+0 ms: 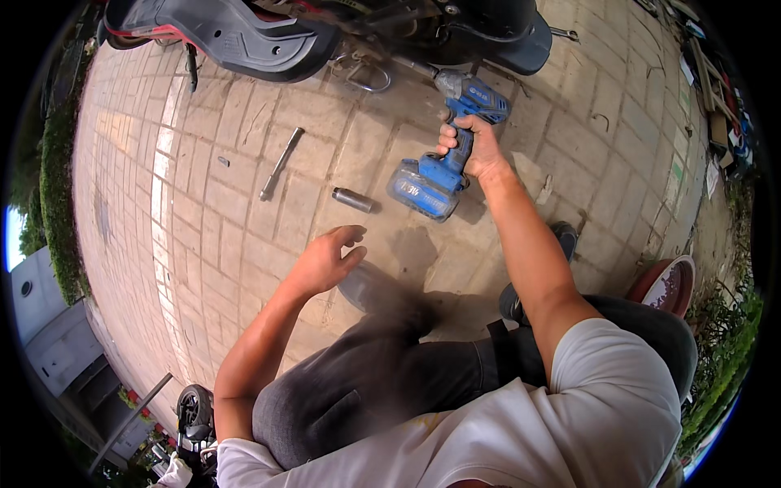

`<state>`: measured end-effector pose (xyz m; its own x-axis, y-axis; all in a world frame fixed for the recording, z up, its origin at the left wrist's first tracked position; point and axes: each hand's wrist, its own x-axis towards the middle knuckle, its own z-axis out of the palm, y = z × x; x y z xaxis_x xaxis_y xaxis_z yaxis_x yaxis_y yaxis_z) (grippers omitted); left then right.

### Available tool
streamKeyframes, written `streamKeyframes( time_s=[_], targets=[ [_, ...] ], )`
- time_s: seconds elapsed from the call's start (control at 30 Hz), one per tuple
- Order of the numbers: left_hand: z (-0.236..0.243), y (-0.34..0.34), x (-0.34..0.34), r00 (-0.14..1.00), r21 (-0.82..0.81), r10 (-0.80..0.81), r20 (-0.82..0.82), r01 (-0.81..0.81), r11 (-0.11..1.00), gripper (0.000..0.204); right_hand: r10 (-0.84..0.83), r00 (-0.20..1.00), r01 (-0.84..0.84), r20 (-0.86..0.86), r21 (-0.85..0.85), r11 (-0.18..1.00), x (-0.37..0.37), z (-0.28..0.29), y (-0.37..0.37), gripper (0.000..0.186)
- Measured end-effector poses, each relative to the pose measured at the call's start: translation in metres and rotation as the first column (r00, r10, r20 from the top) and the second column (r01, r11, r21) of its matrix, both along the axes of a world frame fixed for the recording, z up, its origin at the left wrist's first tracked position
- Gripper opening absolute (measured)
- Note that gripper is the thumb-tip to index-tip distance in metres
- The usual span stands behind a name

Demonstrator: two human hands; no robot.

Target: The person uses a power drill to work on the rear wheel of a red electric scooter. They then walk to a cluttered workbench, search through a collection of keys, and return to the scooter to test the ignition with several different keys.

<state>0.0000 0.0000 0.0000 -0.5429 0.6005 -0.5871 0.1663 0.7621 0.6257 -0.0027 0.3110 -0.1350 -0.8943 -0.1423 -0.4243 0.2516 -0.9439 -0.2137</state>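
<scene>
Paved ground: brick-type paving (203, 244), carrying the loose parts.
Vehicle: black-and-red scooter (260, 49) along the far edge of the paving, partly out of view.
Power tool: blue cordless driver (443, 172), nose toward the scooter's underside; contact there cannot be confirmed.
Right hand: right hand (482, 148), fingers wrapped around the driver's handle.
Left hand: left hand (329, 256), holding nothing; fingers curled, thumb apart, gap moderate.
Metal bar: slim rod (282, 164) lying left of the driver.
Cylinder: dark metal sleeve (353, 200) between rod and driver, near the left hand.
Fragment: small grey piece (224, 162) left of the rod.
</scene>
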Motion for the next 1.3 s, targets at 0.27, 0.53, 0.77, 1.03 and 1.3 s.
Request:
streamKeyframes(
  time_s=[0.27,0.53,0.77,1.03,1.3],
  targets=[
    [-0.003,-0.004,0.004,1.000,-0.007,-0.011,-0.006,0.011,1.000,0.035,-0.021,0.999,0.020,-0.031,-0.022,1.000,-0.009,-0.003,-0.006,0.024],
    [-0.001,-0.003,-0.024,0.995,0.074,-0.022,-0.099,0.030,0.997,0.031,-0.019,0.999,0.017,-0.047,-0.060,0.998,-0.013,-0.009,-0.011,0.025],
    [0.005,0.082,-0.095,0.984,0.032,-0.137,-0.113,0.141,0.989,0.043,-0.024,0.999,0.023,-0.036,-0.043,0.999,-0.011,-0.016,-0.012,0.023],
    [-0.073,0.185,-0.127,0.671,0.209,0.461,0.581,-0.670,0.712,0.053,0.006,0.999,-0.002,-0.037,0.090,0.996,-0.014,-0.008,-0.008,0.026],
    [-0.066,0.221,-0.087,0.505,0.121,0.457,0.732,-0.757,0.642,0.063,-0.006,0.999,0.026,-0.053,0.389,0.921,0.037,-0.017,-0.015,0.016]
  ],
)
